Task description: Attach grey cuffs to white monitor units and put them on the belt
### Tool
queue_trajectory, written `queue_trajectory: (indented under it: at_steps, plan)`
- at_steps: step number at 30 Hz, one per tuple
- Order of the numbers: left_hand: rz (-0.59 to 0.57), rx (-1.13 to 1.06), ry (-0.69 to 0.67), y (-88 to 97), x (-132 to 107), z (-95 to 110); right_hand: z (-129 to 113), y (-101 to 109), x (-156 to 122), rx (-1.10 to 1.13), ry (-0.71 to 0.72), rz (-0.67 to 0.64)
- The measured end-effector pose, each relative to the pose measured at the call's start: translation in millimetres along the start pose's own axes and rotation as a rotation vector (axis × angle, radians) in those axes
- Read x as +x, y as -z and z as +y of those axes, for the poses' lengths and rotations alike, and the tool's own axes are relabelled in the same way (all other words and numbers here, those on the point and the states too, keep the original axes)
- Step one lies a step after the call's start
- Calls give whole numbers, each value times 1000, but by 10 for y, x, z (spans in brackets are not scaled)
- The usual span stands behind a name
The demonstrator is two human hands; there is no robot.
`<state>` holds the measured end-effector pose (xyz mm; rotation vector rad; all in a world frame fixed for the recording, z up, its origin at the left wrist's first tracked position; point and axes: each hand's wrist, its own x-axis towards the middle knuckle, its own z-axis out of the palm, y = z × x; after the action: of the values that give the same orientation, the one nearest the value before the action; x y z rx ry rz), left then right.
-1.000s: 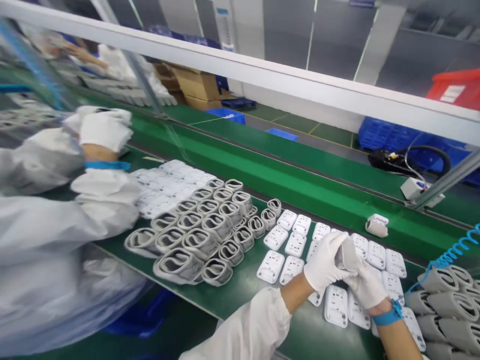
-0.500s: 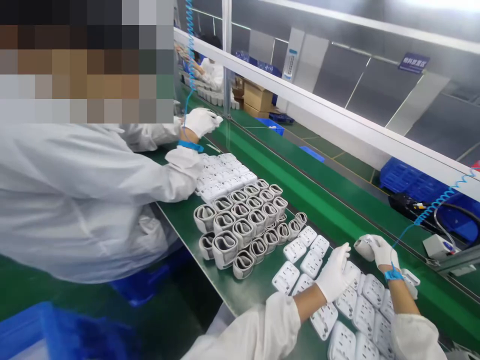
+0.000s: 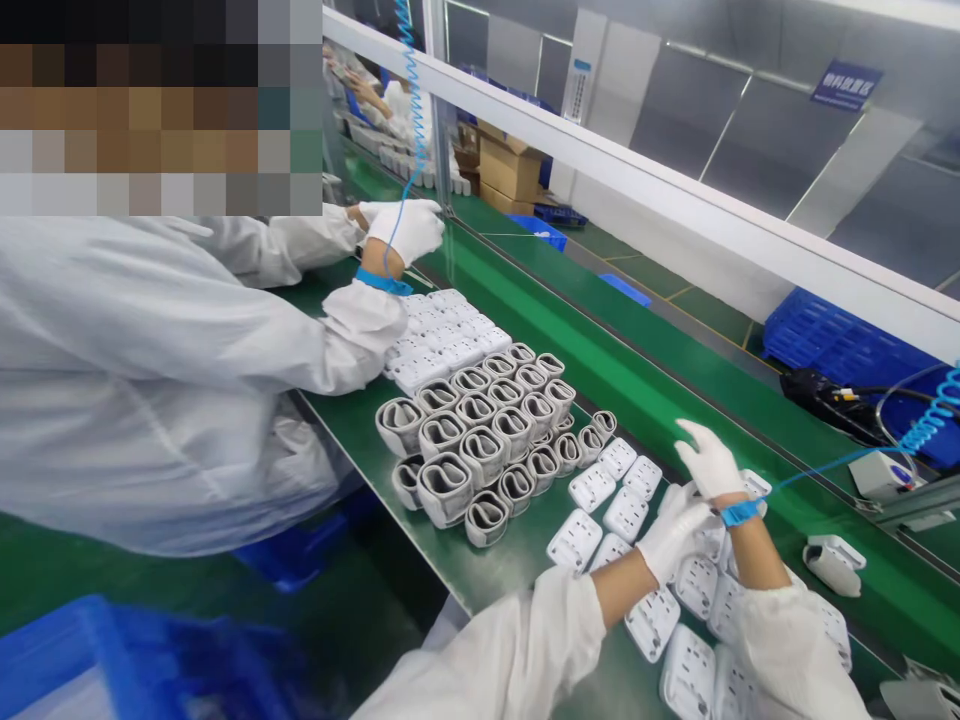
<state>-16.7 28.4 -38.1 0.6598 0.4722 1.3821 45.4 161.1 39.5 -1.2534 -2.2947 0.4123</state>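
Note:
My left hand (image 3: 677, 533), in a white glove, lies with its fingers stretched over the flat white socket plates (image 3: 600, 500) laid out in rows on the green bench. My right hand (image 3: 709, 462), gloved and with a blue wrist strap, hovers just beyond it at the conveyor's near edge, fingers spread and holding nothing. An assembled white-and-grey unit (image 3: 832, 563) lies on the green belt (image 3: 675, 390) to the right. A second one (image 3: 756, 484) peeks out behind my right wrist.
Several grey oval shells (image 3: 480, 440) stand packed left of the plates, beside stacked white plates (image 3: 442, 335). A co-worker in a white coat (image 3: 165, 370) works at the left, gloved hands (image 3: 409, 228) raised. Blue crates (image 3: 832, 345), cardboard boxes (image 3: 510, 165) and a coiled blue cord (image 3: 930, 425) lie beyond.
My right hand carried the assembled unit out over the belt, and is now spread and empty. My left hand dropped onto the white plates. The view swung left, bringing the co-worker in.

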Motion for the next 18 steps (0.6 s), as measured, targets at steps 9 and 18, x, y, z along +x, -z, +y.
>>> queue_trajectory:
  at_steps: [9, 18]
  plan:
    - [-107, -581, 128, 127, -57, 110, -850, -924, 442, 32, 256, -402]
    - [12, -676, 184, 151, 5, 104, -751, -1033, 494, 176, 257, -306]
